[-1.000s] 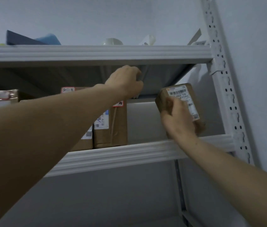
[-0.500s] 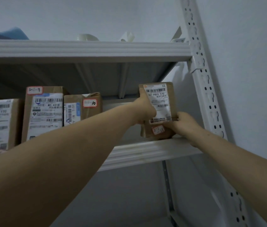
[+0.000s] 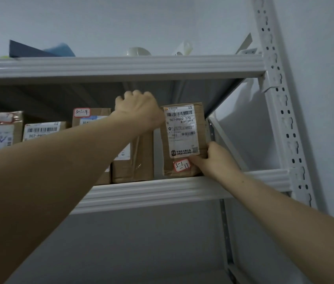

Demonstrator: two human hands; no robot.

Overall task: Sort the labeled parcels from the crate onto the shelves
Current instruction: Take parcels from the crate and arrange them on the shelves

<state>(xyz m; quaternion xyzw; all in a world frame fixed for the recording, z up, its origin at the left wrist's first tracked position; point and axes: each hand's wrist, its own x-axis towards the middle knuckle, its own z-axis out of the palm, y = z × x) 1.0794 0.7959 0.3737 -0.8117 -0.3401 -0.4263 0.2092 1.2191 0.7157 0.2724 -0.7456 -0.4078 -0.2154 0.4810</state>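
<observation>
Standing upright at the right end of the middle shelf [image 3: 162, 191], the brown cardboard parcel [image 3: 200, 124] faced outward, its base on the shelf just behind the front rim. A white shipping label [image 3: 182, 130] with barcodes covered most of its front, and a small red-bordered tag [image 3: 181, 165] reading 3-1-11 sat below it. The right hand [image 3: 217, 160] gripped the parcel's lower right corner, thumb laid across the front beside the tag and fingers wrapped round the right edge. The left hand [image 3: 137, 109] was up at the parcel's top left corner with its back to the camera. Its fingers were curled away out of sight, so I could not tell whether they held anything.

Just left of the parcel, apart from it by a narrow gap, stood a neighbouring box [image 3: 137, 160], partly hidden by the left forearm. Further left along the same shelf stood a box tagged 3-1-9 [image 3: 92, 115] and two more labelled boxes [image 3: 41, 130].

Above ran the upper shelf [image 3: 121, 65], carrying a dark sheet [image 3: 26, 50], something blue [image 3: 61, 50] and a white rounded object [image 3: 137, 51]. A white perforated upright [image 3: 280, 119] bounded the rack on the right, against a pale wall.
</observation>
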